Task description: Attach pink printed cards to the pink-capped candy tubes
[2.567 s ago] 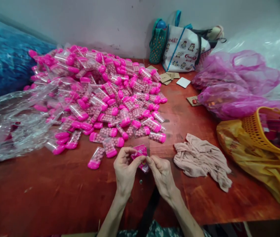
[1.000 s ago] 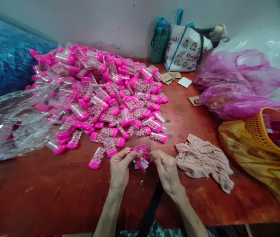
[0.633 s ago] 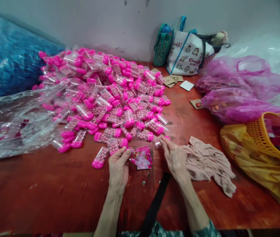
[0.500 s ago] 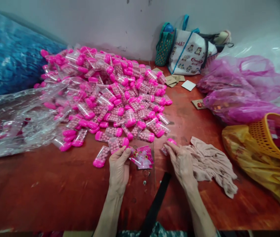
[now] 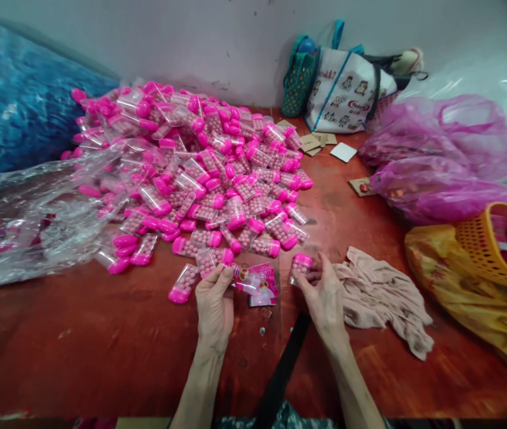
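Between the thumb and fingers of my left hand (image 5: 215, 307) is a pink printed clear plastic label sleeve (image 5: 246, 281). It sticks out to the right, over more pink printed sleeves (image 5: 267, 292) lying on the table. My right hand (image 5: 323, 301) grips a small clear bottle (image 5: 301, 266) with a bright pink cap and pink beads inside, cap end pointing away from me. Part of the bottle is hidden by the thumb. Just beyond my left hand, a large heap of similar bottles (image 5: 217, 173) spreads over the table, with one bottle (image 5: 184, 283) lying close to its left.
Right of my right hand lies a crumpled beige cloth (image 5: 380, 292). A yellow basket (image 5: 481, 244), purple plastic bags (image 5: 450, 185) and a white printed bag (image 5: 340, 95) line the right and back. Clear plastic sheeting (image 5: 47, 238) and a blue-filled bag (image 5: 25, 101) lie left.
My right hand has turned and its fingers have shifted, so more of the bottle shows. The sleeve in my left hand has swung to point further right.
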A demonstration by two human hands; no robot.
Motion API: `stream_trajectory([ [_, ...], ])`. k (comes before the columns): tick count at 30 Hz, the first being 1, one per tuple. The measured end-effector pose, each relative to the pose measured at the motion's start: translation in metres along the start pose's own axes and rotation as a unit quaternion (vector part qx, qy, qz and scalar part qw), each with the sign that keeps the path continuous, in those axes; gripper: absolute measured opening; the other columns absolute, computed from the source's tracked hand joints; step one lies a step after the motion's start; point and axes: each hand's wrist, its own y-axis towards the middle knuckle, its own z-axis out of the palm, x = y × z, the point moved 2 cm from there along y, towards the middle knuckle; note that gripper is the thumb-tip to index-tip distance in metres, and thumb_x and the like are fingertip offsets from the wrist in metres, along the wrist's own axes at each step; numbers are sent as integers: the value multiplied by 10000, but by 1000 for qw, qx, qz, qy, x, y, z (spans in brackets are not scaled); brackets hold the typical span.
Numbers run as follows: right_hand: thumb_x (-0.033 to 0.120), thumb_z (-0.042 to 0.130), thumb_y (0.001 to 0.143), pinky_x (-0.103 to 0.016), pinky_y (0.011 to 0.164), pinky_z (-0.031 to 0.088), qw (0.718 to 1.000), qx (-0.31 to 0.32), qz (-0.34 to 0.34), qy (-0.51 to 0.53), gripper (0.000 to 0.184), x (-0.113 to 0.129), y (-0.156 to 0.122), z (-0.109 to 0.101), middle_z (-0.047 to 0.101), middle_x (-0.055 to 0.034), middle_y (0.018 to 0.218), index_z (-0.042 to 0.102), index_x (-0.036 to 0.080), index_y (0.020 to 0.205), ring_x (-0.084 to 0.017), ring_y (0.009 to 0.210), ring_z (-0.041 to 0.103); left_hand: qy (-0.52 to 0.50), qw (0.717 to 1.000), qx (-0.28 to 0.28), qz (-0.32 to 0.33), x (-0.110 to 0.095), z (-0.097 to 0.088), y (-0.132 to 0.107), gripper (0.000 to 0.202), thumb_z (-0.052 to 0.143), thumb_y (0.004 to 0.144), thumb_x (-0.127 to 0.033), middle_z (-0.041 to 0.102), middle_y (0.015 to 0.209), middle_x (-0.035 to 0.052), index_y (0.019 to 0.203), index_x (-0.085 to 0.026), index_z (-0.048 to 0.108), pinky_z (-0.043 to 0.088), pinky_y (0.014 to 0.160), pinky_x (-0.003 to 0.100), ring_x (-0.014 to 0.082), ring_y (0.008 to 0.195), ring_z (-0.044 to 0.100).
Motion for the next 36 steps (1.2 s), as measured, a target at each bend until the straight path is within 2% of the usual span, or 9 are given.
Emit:
stream_trajectory([
  [3,333,634,723,-374,643,530,979,63,114,159,495,9,-3,1,631,-78,831,490,130,1151,-204,680,611,-1,1000,3,2,0,0,0,175,791,498,-213,645,547,-35,604,-144,669,453,557,173,62,521,562],
  [7,323,669,714,-368,695,551,894,188,179,365,376,33,-12,-5,627,-63,887,538,178,1036,-199,781,620,2,1000,-3,12,0,1,0,179,792,495,-206,658,571,-25,622,-145,681,462,572,193,73,531,571],
  [11,288,683,708,-332,656,561,850,258,189,417,393,55,-25,-8,627,-37,873,536,203,1063,-164,733,610,5,999,-19,32,0,2,-1,211,804,470,-193,665,575,-38,642,-154,688,462,581,185,64,529,570],
  [17,279,621,765,-272,612,533,908,252,121,312,398,63,-38,4,640,-34,860,513,201,1140,-144,679,602,17,999,-17,48,0,4,-2,196,794,494,-189,672,590,-23,657,-149,693,473,583,210,83,538,579],
  [21,265,597,778,-254,588,519,925,259,100,261,368,62,-39,5,637,-21,814,527,191,1132,-137,653,593,21,998,-11,52,0,4,-3,179,788,505,-202,667,589,-29,648,-158,690,470,588,209,82,537,577],
  [24,240,594,776,-262,605,515,916,288,104,260,386,62,-38,3,627,-11,786,521,192,1152,-138,648,590,25,998,-4,54,0,4,-4,161,780,521,-202,665,590,-34,650,-165,692,462,592,200,77,543,573],
  [32,278,580,803,-240,589,492,844,375,139,356,433,64,-37,-2,610,-9,814,484,219,1222,-107,622,548,29,998,14,52,0,5,-5,129,769,550,-208,669,605,-13,645,-157,698,456,583,209,89,555,566],
  [34,288,566,812,-236,580,485,851,377,128,343,433,63,-37,-2,609,-13,824,480,219,1231,-109,626,543,29,998,20,52,0,5,-5,125,768,553,-208,668,604,-13,643,-155,699,453,584,200,84,560,564],
  [36,284,554,819,-243,601,485,877,354,107,307,433,62,-38,0,607,-17,821,475,210,1238,-122,658,550,28,998,18,49,1,5,-5,123,767,557,-200,670,604,-16,651,-157,700,455,594,198,82,564,568],
])
